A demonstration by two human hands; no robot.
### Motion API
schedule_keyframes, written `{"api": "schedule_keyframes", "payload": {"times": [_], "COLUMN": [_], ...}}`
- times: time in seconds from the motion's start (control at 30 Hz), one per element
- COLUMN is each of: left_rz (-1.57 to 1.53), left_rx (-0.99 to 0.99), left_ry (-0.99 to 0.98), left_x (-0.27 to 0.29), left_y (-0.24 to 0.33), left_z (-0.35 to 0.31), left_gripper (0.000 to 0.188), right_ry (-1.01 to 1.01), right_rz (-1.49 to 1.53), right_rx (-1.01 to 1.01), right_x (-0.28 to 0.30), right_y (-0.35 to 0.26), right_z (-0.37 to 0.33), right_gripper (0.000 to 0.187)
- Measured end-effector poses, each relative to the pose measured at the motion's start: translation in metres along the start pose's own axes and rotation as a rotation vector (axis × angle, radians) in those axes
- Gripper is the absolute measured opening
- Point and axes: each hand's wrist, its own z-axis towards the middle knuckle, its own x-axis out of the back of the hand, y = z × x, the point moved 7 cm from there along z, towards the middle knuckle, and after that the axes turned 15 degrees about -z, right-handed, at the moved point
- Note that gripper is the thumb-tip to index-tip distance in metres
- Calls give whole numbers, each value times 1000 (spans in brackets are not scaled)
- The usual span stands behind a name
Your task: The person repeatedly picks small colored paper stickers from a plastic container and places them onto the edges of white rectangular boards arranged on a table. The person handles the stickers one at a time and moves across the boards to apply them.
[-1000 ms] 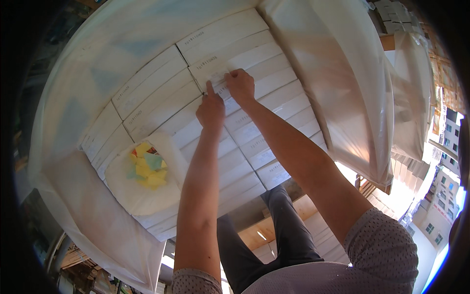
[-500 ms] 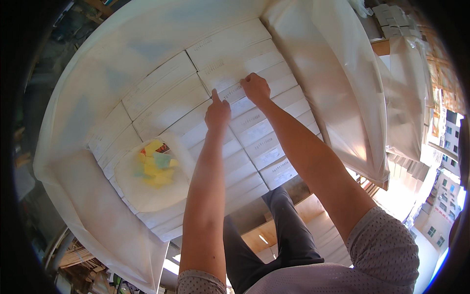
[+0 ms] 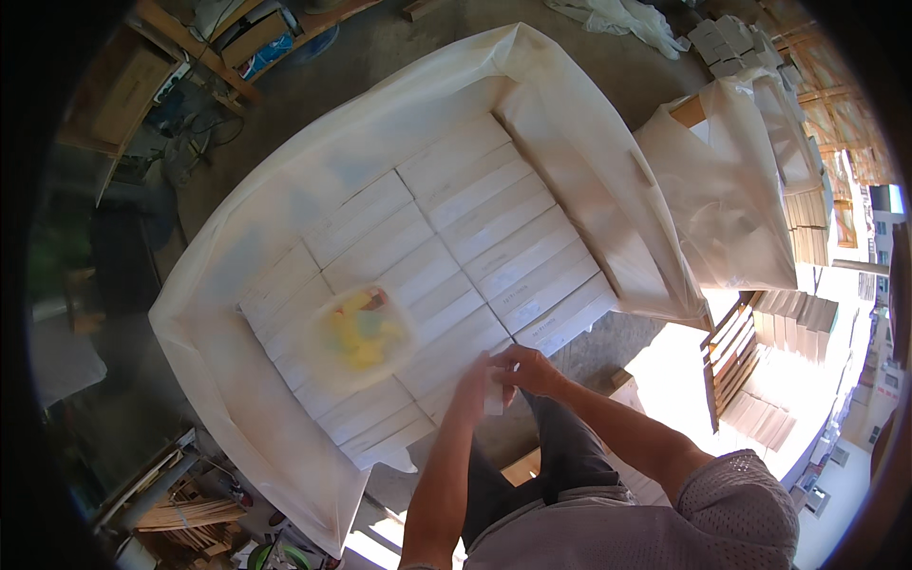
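Observation:
Close in front of my body, my left hand point(image 3: 469, 388) and my right hand point(image 3: 528, 370) come together with fingers bent. Between them shows a small whitish piece point(image 3: 494, 395), which both hands seem to grip; its exact kind cannot be made out. Just beyond the hands lie rows of long white boxes point(image 3: 518, 249), packed tightly side by side. On the boxes, left of centre, rests a cloudy, pale plastic container or bag point(image 3: 393, 366) with yellow and greenish pieces point(image 3: 361, 332) in it. Neither hand touches the boxes visibly.
Translucent plastic sheeting point(image 3: 608, 171) rises around the boxes on the left, far and right sides. Another wrapped stack point(image 3: 731, 190) stands to the right, near a wooden slatted pallet point(image 3: 730, 351). Wooden shelving point(image 3: 204, 57) is at the far left.
Both hands have drawn back from over the boxes to near my body and met there. The view has shifted, showing more floor beyond the sheeting.

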Motion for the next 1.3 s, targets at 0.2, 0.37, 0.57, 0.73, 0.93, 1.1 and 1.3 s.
{"api": "schedule_keyframes", "payload": {"times": [0.2,0.37,0.57,0.73,0.93,1.1,1.3], "left_rz": [241,-80,208,429,669,403,456], "left_rx": [-122,31,-212,-304,-427,-324,-360], "left_ry": [-16,-5,0,92,91,94,85], "left_x": [-18,-22,-13,-20,-66,-88,-94], "left_y": [-34,-68,-61,-39,-21,-16,-15], "left_z": [-85,-133,-150,-164,-187,-211,-217], "left_gripper": [47,44,42,34,25,21,20], "right_ry": [-126,253,377,252,124,-3,-73], "right_rz": [20,-695,70,141,173,512,530], "right_rx": [-150,442,-30,21,82,91,74], "right_x": [-38,-43,-5,9,9,11,5], "right_y": [6,-51,-73,-102,-123,-132,-130], "right_z": [-79,-130,-172,-180,-190,-202,-200], "right_gripper": [27,30,26,24,29,32,32]}}
